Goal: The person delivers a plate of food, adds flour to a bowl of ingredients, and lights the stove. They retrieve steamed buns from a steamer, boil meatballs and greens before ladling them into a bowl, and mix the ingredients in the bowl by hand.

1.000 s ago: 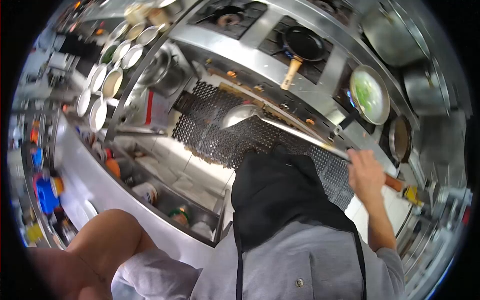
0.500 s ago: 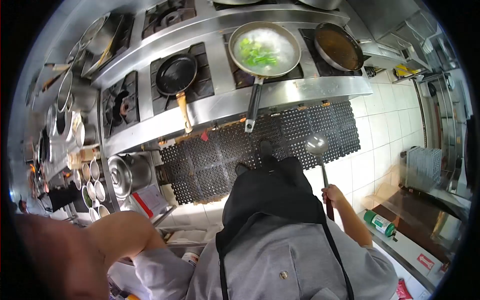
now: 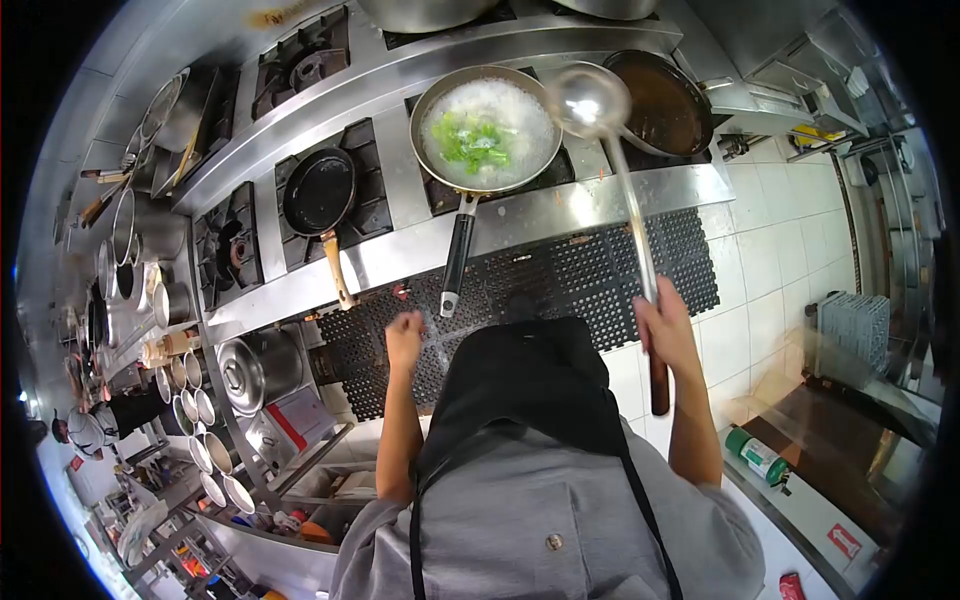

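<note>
My right hand (image 3: 668,322) is closed round the long handle of a metal ladle (image 3: 590,98), whose bowl hangs over the stove front between two pans. Near the black handle of the middle pan, my left hand (image 3: 405,338) is held with its fingers curled; whatever they hold, if anything, is too small to make out. That pan (image 3: 487,130) contains bubbling white liquid and chopped greens. To its right sits a dark pan (image 3: 658,103) with brown contents. A small black pan (image 3: 320,189) with a wooden handle rests on the left burner.
Large pots (image 3: 430,12) stand at the back of the stove. A lidded pot (image 3: 258,370) and several white bowls (image 3: 205,452) are at the left. Black matting (image 3: 560,268) covers the floor before the stove. A green canister (image 3: 757,455) lies on a counter at the lower right.
The ladle has risen from over the floor to the stove front. My left hand has come into view near the middle pan's handle. The view has turned toward the stove.
</note>
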Demonstrator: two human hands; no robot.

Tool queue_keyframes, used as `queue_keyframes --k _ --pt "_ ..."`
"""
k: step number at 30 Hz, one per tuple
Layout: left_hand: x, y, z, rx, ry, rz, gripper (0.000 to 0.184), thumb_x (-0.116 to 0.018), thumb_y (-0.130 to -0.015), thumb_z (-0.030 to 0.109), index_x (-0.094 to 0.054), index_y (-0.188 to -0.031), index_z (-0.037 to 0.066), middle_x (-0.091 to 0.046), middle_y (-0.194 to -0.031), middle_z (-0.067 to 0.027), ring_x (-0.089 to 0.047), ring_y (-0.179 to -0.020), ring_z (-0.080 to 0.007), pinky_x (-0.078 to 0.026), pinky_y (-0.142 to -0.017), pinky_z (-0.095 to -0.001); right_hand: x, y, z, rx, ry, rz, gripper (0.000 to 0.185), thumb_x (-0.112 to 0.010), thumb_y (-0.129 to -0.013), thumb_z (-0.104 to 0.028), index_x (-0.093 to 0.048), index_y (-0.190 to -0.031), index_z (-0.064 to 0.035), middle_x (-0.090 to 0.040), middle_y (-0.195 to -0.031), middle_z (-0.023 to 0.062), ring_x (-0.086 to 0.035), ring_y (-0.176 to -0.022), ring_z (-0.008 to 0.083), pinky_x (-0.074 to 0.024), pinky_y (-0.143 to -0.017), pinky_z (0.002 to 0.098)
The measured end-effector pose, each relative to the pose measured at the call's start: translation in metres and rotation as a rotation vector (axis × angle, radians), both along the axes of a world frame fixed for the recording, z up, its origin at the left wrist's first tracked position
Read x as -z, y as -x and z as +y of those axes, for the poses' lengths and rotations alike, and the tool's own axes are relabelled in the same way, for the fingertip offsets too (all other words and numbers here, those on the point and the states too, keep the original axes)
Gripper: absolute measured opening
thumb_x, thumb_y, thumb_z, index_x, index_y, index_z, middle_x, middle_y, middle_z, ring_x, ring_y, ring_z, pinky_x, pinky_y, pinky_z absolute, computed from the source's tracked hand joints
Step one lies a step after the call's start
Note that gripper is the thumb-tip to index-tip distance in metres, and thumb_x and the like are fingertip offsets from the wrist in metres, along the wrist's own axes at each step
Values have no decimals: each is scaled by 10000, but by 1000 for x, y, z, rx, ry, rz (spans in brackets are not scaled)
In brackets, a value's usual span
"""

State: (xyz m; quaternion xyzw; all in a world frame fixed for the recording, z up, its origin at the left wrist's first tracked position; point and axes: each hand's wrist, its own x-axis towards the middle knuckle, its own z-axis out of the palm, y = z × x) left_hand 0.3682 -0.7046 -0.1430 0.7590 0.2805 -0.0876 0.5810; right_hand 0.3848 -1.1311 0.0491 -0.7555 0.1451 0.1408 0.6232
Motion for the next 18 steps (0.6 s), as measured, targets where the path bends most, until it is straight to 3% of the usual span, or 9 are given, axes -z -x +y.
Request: queue_keyframes --k 4,6,7,9,10,11,15,17,18 --pt "50 66 15 146 -98 179 267 -611 -893 239 -656 -832 -17 -621 -649 -45 -572 -551 -104 -451 -509 -266 43 -78 27 -145 225 -51 226 -535 -922 -105 -458 -1097 15 -476 -580 18 -496 -407 111 -378 -348 272" --pt "57 98 24 120 -164 210 262 -615 -891 236 -659 -823 -13 -621 -647 -40 -574 -547 -104 -453 -511 -269 104 -101 26 -293 705 -646 196 -539 -926 -123 -468 -1050 11 -490 -598 36 -523 -425 135 -414 -366 301" --pt "62 117 27 3 -136 250 268 -617 -890 234 -659 -806 -17 -617 -642 -43 -569 -541 -110 -450 -503 -270 91 -102 36 -304 703 -653 196 -539 -926 -123 -468 -1050 11 -490 -598 36 -523 -425 135 -414 -366 301" --pt "76 155 27 -134 -99 295 274 -620 -889 233 -658 -789 -20 -612 -637 -45 -564 -534 -116 -446 -495 -272 53 -97 59 -199 117 83 182 -550 -921 -131 -486 -1023 5 -493 -622 39 -539 -455 141 -432 -384 322" --pt "85 173 30 -238 -32 278 284 -619 -892 240 -653 -787 -22 -608 -629 -51 -558 -527 -120 -443 -483 -272 56 -96 63 -218 -37 143 180 -550 -921 -149 -507 -1016 -3 -492 -648 31 -517 -466 123 -420 -375 298" --pt "84 183 29 -342 35 260 293 -618 -894 247 -648 -786 -24 -604 -622 -57 -553 -519 -124 -439 -471 -272 54 -99 66 -235 -32 148 180 -550 -921 -149 -507 -1016 -3 -492 -648 31 -517 -466 123 -420 -375 298" --pt "82 202 30 -372 138 422 300 -578 -918 262 -630 -805 -12 -608 -633 -79 -557 -489 -136 -414 -428 -266 14 -122 52 -138 -915 550 235 -545 -928 -172 -539 -1093 -5 -488 -689 -19 -415 -461 39 -363 -365 196" --pt "86 205 23 -364 155 429 293 -574 -918 263 -635 -827 -9 -611 -646 -81 -561 -478 -147 -404 -421 -265 -1 -129 45 -106 -1020 591 234 -541 -928 -158 -537 -1096 6 -496 -706 -13 -418 -466 30 -357 -366 178" --pt "87 204 18 -379 177 438 289 -575 -917 262 -636 -839 -10 -611 -649 -81 -561 -478 -149 -405 -422 -264 -23 -129 48 -129 -828 540 215 -544 -918 -154 -536 -1050 16 -503 -689 4 -448 -448 55 -377 -358 212"
